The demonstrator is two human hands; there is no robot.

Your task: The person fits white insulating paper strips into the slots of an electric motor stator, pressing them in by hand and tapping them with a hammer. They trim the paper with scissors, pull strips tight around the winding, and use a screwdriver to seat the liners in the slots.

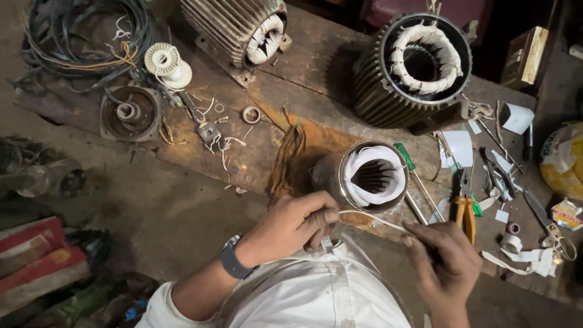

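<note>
Hard to make out along the left edge: dim, blurred shapes, among them red and green boxes (30, 255) cut off by the frame. Partly cropped at top, a ribbed motor housing (234, 27); dark beyond the large finned stator (416, 67) at upper right. Cut off at right, a yellow-and-white bag (562, 159), rounded, print unreadable; below it a small colourful packet (566, 214); at top right a tan rectangular box (526, 54) standing on edge. White paper slips (458, 147) scattered near orange-handled pliers (466, 212).

Left hand (297, 225), watch on wrist, closed, pinching a thin white strand (371, 217) just below the small stator (367, 176). Right hand (442, 252) closed on the strand's other end, fingertip grip partly hidden. Small stator lying on the wooden bench (243, 158), open end toward the camera, white insulation lining its bore. Green-handled screwdriver (413, 173) just beside it.
</note>
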